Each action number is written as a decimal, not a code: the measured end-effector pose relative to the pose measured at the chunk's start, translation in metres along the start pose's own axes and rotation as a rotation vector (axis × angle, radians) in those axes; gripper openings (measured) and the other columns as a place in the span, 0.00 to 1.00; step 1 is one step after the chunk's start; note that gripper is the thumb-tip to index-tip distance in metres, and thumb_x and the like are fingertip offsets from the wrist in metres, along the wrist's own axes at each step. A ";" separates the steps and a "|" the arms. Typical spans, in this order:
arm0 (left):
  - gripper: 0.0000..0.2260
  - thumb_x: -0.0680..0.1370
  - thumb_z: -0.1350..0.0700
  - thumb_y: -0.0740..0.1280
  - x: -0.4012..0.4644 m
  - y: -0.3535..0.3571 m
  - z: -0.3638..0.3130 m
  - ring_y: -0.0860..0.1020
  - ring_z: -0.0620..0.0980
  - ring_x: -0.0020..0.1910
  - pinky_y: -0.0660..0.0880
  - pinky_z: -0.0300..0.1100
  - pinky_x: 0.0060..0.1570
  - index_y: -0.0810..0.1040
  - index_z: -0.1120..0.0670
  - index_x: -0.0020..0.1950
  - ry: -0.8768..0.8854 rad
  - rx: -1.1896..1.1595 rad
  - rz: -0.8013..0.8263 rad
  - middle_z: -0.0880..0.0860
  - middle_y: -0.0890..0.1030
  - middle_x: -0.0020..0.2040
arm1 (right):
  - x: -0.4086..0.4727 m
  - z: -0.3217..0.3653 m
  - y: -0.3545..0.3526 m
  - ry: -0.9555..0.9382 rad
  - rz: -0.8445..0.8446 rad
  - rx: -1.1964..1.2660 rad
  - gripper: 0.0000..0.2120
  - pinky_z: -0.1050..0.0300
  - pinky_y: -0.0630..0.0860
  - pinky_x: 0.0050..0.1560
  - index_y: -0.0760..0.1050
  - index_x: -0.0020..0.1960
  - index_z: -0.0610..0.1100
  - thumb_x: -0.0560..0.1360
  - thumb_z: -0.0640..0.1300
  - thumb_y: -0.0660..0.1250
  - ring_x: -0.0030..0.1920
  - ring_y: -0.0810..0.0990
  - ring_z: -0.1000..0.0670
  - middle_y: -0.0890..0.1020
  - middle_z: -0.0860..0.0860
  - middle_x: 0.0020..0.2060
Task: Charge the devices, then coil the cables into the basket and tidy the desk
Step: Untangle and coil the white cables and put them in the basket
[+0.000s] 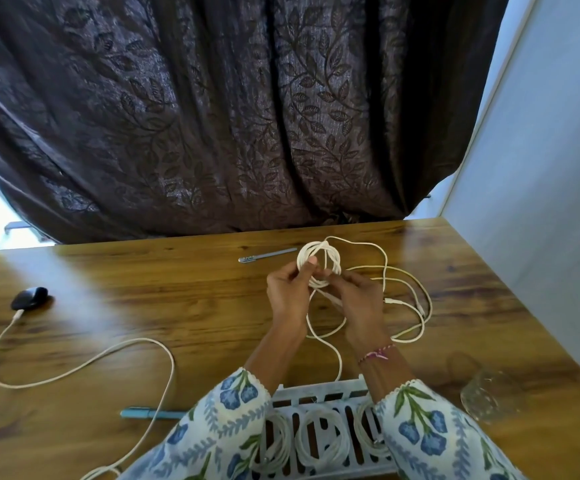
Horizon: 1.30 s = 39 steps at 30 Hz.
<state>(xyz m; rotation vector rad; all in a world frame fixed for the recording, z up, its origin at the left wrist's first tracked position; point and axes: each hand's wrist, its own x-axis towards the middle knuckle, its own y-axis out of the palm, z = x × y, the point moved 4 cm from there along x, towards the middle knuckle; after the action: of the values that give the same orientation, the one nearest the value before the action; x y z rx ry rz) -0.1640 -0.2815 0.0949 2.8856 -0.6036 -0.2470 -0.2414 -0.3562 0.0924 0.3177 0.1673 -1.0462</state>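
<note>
Both hands are raised above the middle of the wooden table point(143, 306); the left hand point(286, 297) pinches the white cable coil point(319, 264) at its near-left edge, thumb lying up across the loops; the right hand point(361, 301) has its fingers curled at the coil's lower edge, gripping the cable there, though the exact hold is partly hidden; the loose remainder of this cable point(416, 299) sprawls in loops on the table to the right and trails down toward the basket point(319, 393). The pale slatted basket sits at the near edge between the floral sleeves; three coiled white cables point(319, 441) lie in it side by side. Far left, a dark device point(29, 297) rests on the table with another white cable point(84, 363) plugged into it.
</note>
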 end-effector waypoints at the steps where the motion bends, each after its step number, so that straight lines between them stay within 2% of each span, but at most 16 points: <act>1: 0.07 0.74 0.57 0.70 0.000 0.002 -0.001 0.78 0.52 0.37 0.77 0.49 0.43 0.81 0.59 0.39 0.042 0.058 0.005 0.59 0.81 0.37 | 0.000 0.000 -0.001 0.007 -0.042 0.038 0.02 0.51 0.79 0.48 0.81 0.41 0.39 0.71 0.35 0.69 0.43 0.83 0.43 0.84 0.40 0.41; 4: 0.04 0.74 0.58 0.70 0.001 0.004 0.001 0.78 0.53 0.40 0.77 0.49 0.45 0.83 0.57 0.40 0.017 0.050 0.048 0.60 0.82 0.40 | -0.001 -0.003 -0.002 0.035 -0.081 0.161 0.04 0.55 0.79 0.47 0.79 0.46 0.34 0.74 0.33 0.65 0.43 0.81 0.45 0.82 0.40 0.42; 7: 0.03 0.74 0.61 0.69 0.000 0.002 0.003 0.81 0.54 0.42 0.79 0.47 0.46 0.83 0.57 0.43 0.007 0.027 0.039 0.59 0.84 0.42 | -0.003 -0.007 0.001 0.088 -0.057 0.225 0.04 0.50 0.78 0.52 0.78 0.45 0.34 0.75 0.34 0.65 0.45 0.80 0.43 0.82 0.38 0.44; 10: 0.03 0.74 0.63 0.68 -0.001 -0.002 0.004 0.82 0.55 0.42 0.80 0.46 0.44 0.82 0.61 0.45 -0.058 -0.031 0.043 0.61 0.83 0.43 | -0.003 -0.016 0.003 0.162 -0.051 0.275 0.09 0.44 0.76 0.58 0.76 0.53 0.31 0.75 0.35 0.65 0.48 0.80 0.41 0.81 0.35 0.49; 12: 0.03 0.75 0.63 0.68 0.002 -0.004 0.006 0.82 0.57 0.43 0.80 0.48 0.46 0.82 0.60 0.45 -0.082 -0.003 0.054 0.61 0.83 0.44 | -0.002 -0.021 0.004 0.198 -0.057 0.318 0.11 0.43 0.75 0.60 0.76 0.55 0.31 0.74 0.34 0.65 0.52 0.80 0.39 0.81 0.35 0.51; 15: 0.04 0.74 0.61 0.70 0.002 -0.008 0.011 0.83 0.57 0.45 0.80 0.52 0.48 0.82 0.53 0.41 0.007 0.195 0.018 0.57 0.84 0.42 | -0.002 -0.023 0.002 0.210 -0.080 0.344 0.09 0.41 0.75 0.59 0.77 0.53 0.33 0.74 0.33 0.66 0.52 0.80 0.38 0.81 0.36 0.51; 18: 0.04 0.76 0.61 0.67 -0.002 -0.008 0.010 0.83 0.51 0.43 0.80 0.43 0.45 0.82 0.56 0.45 -0.088 0.053 0.137 0.55 0.84 0.43 | 0.001 -0.019 0.001 0.177 -0.033 0.322 0.05 0.46 0.78 0.53 0.78 0.48 0.36 0.74 0.35 0.65 0.45 0.81 0.43 0.82 0.38 0.47; 20: 0.05 0.77 0.60 0.66 -0.002 -0.008 0.006 0.81 0.47 0.41 0.79 0.39 0.44 0.82 0.56 0.45 -0.230 -0.096 0.279 0.52 0.84 0.41 | 0.004 -0.013 0.000 0.156 0.052 0.283 0.05 0.54 0.79 0.44 0.78 0.48 0.39 0.76 0.37 0.63 0.42 0.81 0.46 0.82 0.42 0.45; 23: 0.05 0.77 0.61 0.65 0.001 -0.010 0.005 0.82 0.47 0.37 0.81 0.42 0.42 0.80 0.58 0.43 -0.396 -0.113 0.371 0.53 0.84 0.37 | 0.006 -0.007 -0.004 0.079 0.155 0.077 0.08 0.59 0.75 0.39 0.79 0.46 0.43 0.77 0.39 0.61 0.41 0.80 0.51 0.83 0.48 0.41; 26: 0.04 0.77 0.63 0.65 -0.001 -0.011 0.011 0.83 0.47 0.34 0.81 0.40 0.37 0.79 0.60 0.46 -0.431 -0.097 0.305 0.54 0.84 0.35 | 0.011 0.003 -0.010 -0.151 0.131 -0.342 0.09 0.52 0.76 0.46 0.79 0.47 0.41 0.77 0.41 0.61 0.44 0.81 0.45 0.83 0.45 0.40; 28: 0.04 0.77 0.63 0.64 -0.001 -0.010 0.015 0.83 0.47 0.34 0.81 0.40 0.38 0.79 0.60 0.46 -0.425 -0.203 0.254 0.54 0.84 0.36 | 0.012 0.008 -0.012 -0.244 0.128 -0.448 0.10 0.50 0.74 0.52 0.79 0.51 0.42 0.77 0.45 0.62 0.49 0.80 0.45 0.83 0.45 0.45; 30: 0.04 0.77 0.63 0.64 -0.001 -0.009 0.018 0.83 0.48 0.35 0.81 0.41 0.39 0.78 0.61 0.47 -0.425 -0.301 0.200 0.55 0.84 0.37 | 0.011 0.008 -0.019 -0.181 0.109 -0.228 0.11 0.52 0.73 0.56 0.77 0.57 0.45 0.77 0.47 0.63 0.53 0.78 0.51 0.81 0.50 0.50; 32: 0.04 0.77 0.63 0.64 -0.001 -0.009 0.019 0.84 0.49 0.37 0.81 0.41 0.40 0.78 0.62 0.48 -0.419 -0.365 0.158 0.58 0.84 0.42 | 0.010 0.001 -0.029 -0.032 0.137 0.043 0.08 0.53 0.76 0.52 0.77 0.52 0.45 0.75 0.47 0.66 0.49 0.80 0.51 0.82 0.49 0.47; 35: 0.06 0.77 0.63 0.63 -0.004 -0.007 0.021 0.83 0.51 0.42 0.81 0.40 0.41 0.78 0.64 0.51 -0.404 -0.406 0.158 0.60 0.82 0.48 | 0.000 -0.009 -0.032 0.037 0.219 0.144 0.03 0.59 0.78 0.45 0.79 0.45 0.42 0.73 0.39 0.67 0.43 0.81 0.51 0.84 0.48 0.39; 37: 0.09 0.77 0.63 0.63 -0.009 -0.004 0.022 0.83 0.51 0.43 0.81 0.40 0.42 0.77 0.65 0.54 -0.396 -0.399 0.178 0.61 0.82 0.49 | -0.004 -0.008 -0.031 0.010 0.190 0.200 0.04 0.60 0.78 0.44 0.79 0.44 0.41 0.74 0.35 0.66 0.40 0.81 0.53 0.84 0.50 0.37; 39: 0.09 0.77 0.64 0.64 -0.013 -0.002 0.023 0.83 0.50 0.41 0.81 0.39 0.40 0.77 0.66 0.55 -0.383 -0.395 0.183 0.60 0.82 0.48 | -0.006 -0.004 -0.028 -0.018 0.144 0.231 0.04 0.60 0.76 0.43 0.79 0.44 0.41 0.74 0.36 0.66 0.37 0.80 0.55 0.83 0.50 0.37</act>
<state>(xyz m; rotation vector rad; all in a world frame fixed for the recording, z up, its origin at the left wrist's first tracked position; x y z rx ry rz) -0.1800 -0.2776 0.0742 2.3984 -0.7730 -0.8036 -0.2686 -0.3629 0.0859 0.5219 0.0063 -0.9264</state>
